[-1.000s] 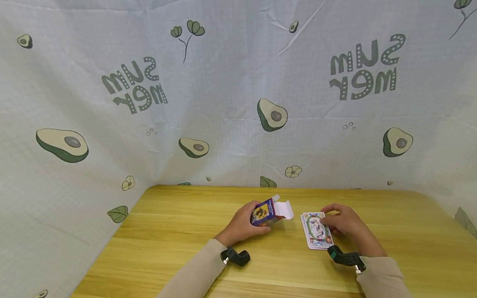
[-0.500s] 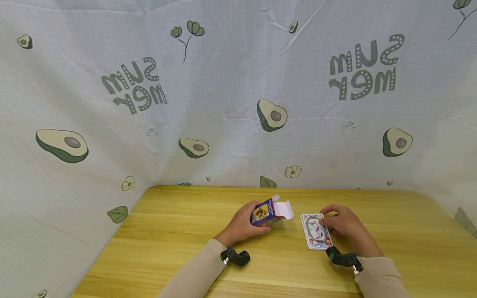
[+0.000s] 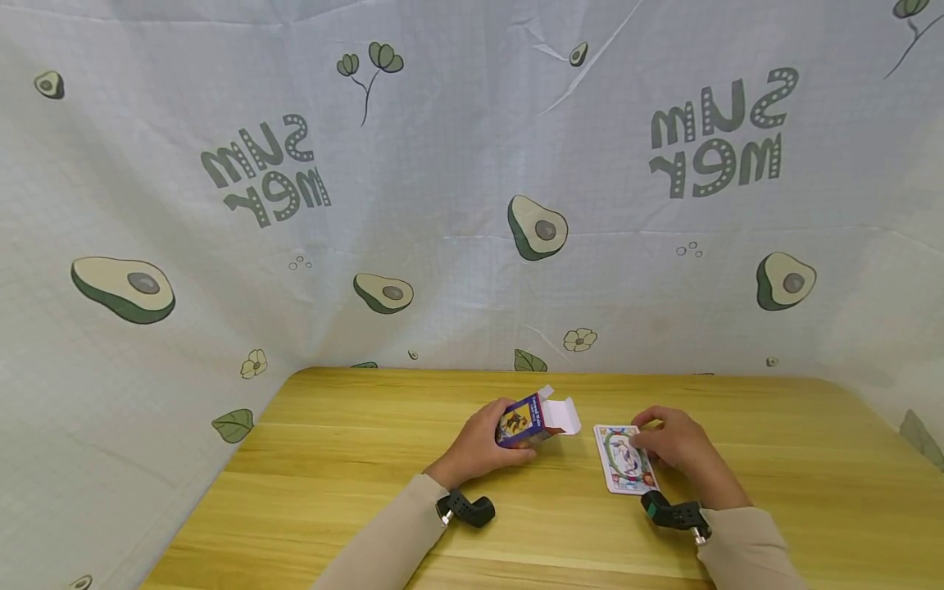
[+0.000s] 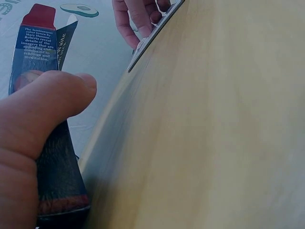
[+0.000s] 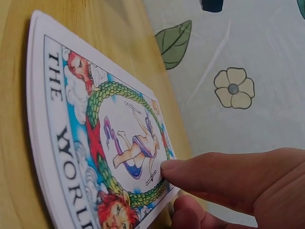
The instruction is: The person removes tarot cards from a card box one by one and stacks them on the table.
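Observation:
On the left, my left hand (image 3: 479, 442) grips a purple-blue tarot card box (image 3: 519, 420), thumb on the near side and fingers over the far side. Its white end flap (image 3: 563, 416) stands open toward the right. In the left wrist view, the thumb lies across the printed side of the box (image 4: 43, 52). A small stack of tarot cards (image 3: 622, 459) lies face up to the right of the box, "The World" on top. My right hand (image 3: 674, 442) holds the stack by its right edge, the thumb (image 5: 205, 176) on the top card and other fingers curled at the side.
Both hands work over a yellow wood-grain table (image 3: 354, 459). Behind it hangs a white cloth (image 3: 457, 164) printed with avocados, leaves and mirrored lettering. A black wrist camera mount (image 3: 469, 510) sits on the left wrist, another mount (image 3: 673, 512) on the right.
My right hand and the tarot cards have shifted slightly left and toward me. The cards that showed at the stack's left edge now line up more evenly. The left hand and box stay still.

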Demonstrator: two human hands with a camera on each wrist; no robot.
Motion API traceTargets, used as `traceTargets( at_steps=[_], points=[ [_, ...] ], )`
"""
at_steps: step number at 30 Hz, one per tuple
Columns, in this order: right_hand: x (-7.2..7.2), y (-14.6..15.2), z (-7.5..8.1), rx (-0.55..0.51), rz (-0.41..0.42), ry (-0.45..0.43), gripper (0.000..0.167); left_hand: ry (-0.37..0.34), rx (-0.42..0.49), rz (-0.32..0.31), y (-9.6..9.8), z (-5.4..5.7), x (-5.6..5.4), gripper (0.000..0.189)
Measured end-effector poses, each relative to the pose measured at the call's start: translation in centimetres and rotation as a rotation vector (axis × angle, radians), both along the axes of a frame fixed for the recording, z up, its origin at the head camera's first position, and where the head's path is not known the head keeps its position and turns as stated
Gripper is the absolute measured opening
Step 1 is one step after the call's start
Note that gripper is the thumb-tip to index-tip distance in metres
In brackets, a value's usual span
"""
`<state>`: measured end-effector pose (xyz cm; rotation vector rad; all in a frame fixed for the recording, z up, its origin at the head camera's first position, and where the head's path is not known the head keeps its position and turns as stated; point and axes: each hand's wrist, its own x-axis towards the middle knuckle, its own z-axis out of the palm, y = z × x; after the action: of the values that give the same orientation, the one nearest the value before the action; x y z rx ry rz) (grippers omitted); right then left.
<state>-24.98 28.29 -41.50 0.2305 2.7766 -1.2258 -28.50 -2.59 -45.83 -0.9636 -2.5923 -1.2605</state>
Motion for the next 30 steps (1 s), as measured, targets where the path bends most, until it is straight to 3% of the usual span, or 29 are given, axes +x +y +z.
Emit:
traceTargets(
  at_steps=[30],
  points=[
    [0.4, -1.6, 0.7, 0.112, 0.031, 0.111, 0.038, 0.01, -0.001, -0.004, -0.1, -0.2, -0.2, 0.067]
  ],
)
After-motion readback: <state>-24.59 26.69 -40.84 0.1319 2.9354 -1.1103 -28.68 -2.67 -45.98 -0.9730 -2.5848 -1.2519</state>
